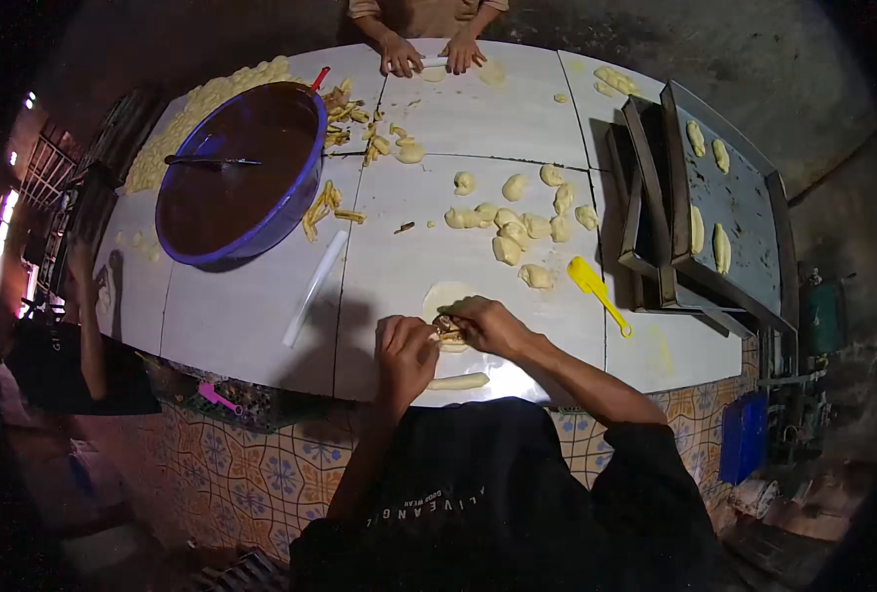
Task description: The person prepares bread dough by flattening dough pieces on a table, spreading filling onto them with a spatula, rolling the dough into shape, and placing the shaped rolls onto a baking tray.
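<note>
A flat round of dough (pixel 445 295) lies on the white table in front of me, with brown filling (pixel 446 330) on its near part. My left hand (pixel 406 357) has its fingers curled at the left edge of the dough, touching it. From the right, my right hand (pixel 490 326) reaches in with the fingers pinched together at the dough and filling; the fingertips partly hide what they grip. Just below my hands rests a finished-looking dough roll (pixel 458 382). Several pale dough lumps (pixel 509 229) sit farther off. Left of my hands is a white rolling pin (pixel 315 288).
A blue basin (pixel 312 183) of brown filling stands at left, a dark utensil (pixel 211 160) across it. Yellowish strips (pixel 324 207) lie beside it. A yellow scoop (pixel 599 294) is at right, near stacked metal trays (pixel 744 212) with dough rolls. Another person's hands (pixel 428 54) roll dough opposite.
</note>
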A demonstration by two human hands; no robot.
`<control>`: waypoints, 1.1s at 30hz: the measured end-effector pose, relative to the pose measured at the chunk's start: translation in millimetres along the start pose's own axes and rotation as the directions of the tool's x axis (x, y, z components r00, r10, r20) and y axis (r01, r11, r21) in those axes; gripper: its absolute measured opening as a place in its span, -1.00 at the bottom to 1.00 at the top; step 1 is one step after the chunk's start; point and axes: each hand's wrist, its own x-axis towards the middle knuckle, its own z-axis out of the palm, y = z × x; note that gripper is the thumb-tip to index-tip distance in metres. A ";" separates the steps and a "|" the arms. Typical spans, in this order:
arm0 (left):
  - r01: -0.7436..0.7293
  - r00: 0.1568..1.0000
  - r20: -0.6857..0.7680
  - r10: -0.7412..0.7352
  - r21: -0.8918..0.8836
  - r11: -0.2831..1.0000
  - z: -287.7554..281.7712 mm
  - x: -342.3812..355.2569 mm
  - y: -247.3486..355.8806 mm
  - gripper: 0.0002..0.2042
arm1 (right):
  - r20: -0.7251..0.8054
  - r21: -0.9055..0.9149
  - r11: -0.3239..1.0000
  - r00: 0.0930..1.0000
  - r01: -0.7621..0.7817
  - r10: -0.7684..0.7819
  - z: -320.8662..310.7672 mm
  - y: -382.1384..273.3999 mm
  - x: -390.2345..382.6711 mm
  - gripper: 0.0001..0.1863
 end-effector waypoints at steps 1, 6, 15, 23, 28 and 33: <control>0.002 1.000 0.001 -0.002 -0.002 1.000 -4.7 1.6 7.0 -0.78 | -0.152 0.043 0.998 0.988 -0.035 0.042 -0.4 -6.0 -7.8 -0.75; -0.125 0.974 0.206 0.096 0.133 0.983 4.4 -8.0 -1.0 -0.85 | -0.091 -0.098 0.995 0.996 0.011 -0.020 19.9 -5.6 -42.3 -0.74; 0.005 0.989 0.145 -0.036 0.212 0.977 32.7 11.0 -20.3 -0.62 | -0.213 -0.124 0.975 0.965 -0.183 0.154 19.3 0.7 -5.9 -0.66; -0.109 0.969 0.236 0.067 0.173 0.979 23.6 -0.1 -43.5 -0.66 | -0.143 -0.146 0.987 0.989 -0.064 0.043 24.8 3.4 -14.2 -0.64; -0.073 0.991 0.129 0.028 0.364 0.929 23.1 5.5 -23.9 -0.63 | -0.404 -0.328 0.912 0.910 -0.244 0.099 18.9 -6.1 -21.3 -0.64; -0.064 0.915 0.384 -0.124 0.442 0.895 43.9 22.6 -33.6 -0.27 | -0.276 -0.446 0.809 0.918 -0.384 0.284 42.2 0.2 -17.0 -0.29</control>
